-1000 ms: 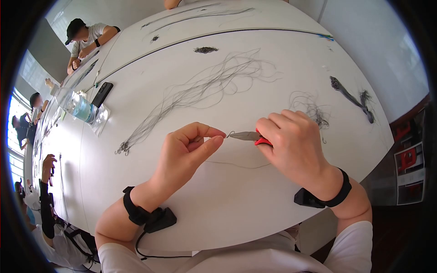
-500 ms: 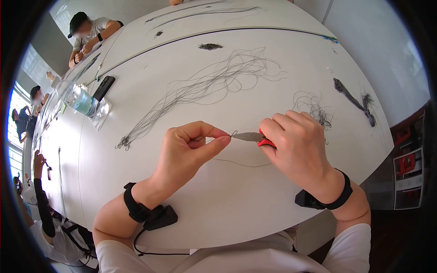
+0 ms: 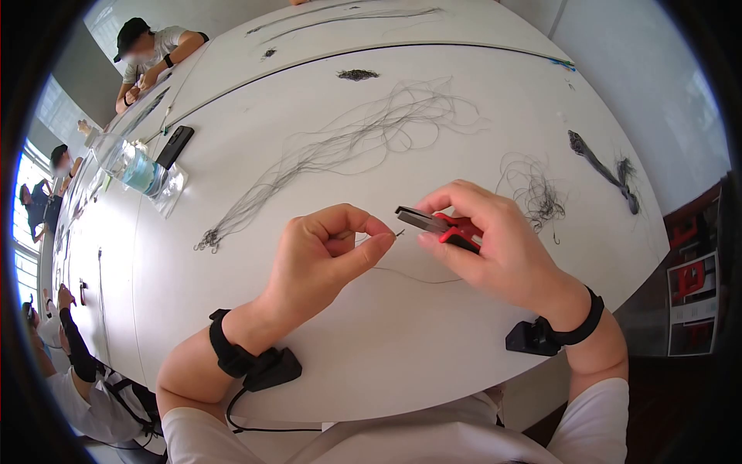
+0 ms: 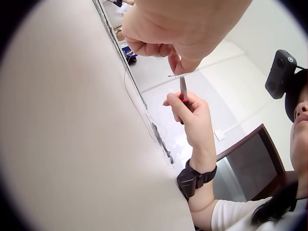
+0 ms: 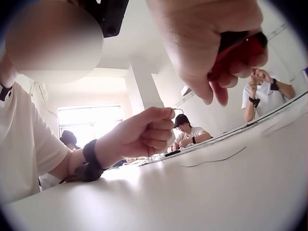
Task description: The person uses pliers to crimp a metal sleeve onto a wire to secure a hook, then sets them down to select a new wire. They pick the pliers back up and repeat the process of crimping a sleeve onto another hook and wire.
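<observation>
Table (image 3: 348,356) white — left hand (image 3: 321,251) pinches wire (image 3: 400,233), right hand (image 3: 502,243) grips pliers (image 3: 421,219) — pale wall (image 3: 634,93) beyond.

On the table (image 3: 371,363), strands (image 3: 292,170) lie between phone (image 3: 175,147) and tangle (image 3: 548,207).

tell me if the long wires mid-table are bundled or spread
Spread: the long wires fan into loose, separate loops; only their hooked ends bunch together.
</observation>
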`<action>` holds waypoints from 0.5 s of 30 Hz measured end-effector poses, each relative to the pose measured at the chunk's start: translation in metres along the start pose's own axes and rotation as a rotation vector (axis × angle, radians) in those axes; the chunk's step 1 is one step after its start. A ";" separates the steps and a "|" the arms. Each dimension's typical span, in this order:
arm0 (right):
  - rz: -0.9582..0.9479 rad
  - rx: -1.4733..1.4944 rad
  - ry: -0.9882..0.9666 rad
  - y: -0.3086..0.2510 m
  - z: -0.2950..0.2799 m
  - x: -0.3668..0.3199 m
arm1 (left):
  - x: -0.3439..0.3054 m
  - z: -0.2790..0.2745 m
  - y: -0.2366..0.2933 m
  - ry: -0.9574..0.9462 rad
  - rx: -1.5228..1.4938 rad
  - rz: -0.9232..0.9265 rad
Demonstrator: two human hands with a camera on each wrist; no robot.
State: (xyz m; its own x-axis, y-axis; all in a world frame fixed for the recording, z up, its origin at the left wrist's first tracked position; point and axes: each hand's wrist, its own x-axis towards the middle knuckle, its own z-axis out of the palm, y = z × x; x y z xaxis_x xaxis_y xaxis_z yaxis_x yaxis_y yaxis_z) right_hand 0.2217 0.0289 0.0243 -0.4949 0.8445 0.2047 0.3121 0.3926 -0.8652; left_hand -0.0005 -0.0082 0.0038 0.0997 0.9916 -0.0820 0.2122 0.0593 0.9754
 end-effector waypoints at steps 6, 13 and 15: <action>0.187 0.173 -0.193 -0.002 0.000 0.000 | -0.003 0.002 0.000 -0.072 0.012 0.004; 0.182 0.179 -0.168 0.003 0.002 -0.002 | -0.004 0.002 0.003 -0.069 0.018 -0.012; 0.201 0.176 -0.178 0.000 0.000 -0.001 | -0.004 0.002 0.002 -0.066 0.023 -0.012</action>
State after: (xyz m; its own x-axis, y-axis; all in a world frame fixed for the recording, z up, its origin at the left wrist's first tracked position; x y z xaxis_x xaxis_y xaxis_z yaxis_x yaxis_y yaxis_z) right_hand 0.2217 0.0279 0.0243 -0.5762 0.8159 -0.0479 0.2808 0.1426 -0.9491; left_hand 0.0019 -0.0121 0.0060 0.1611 0.9810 -0.1080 0.2357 0.0680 0.9694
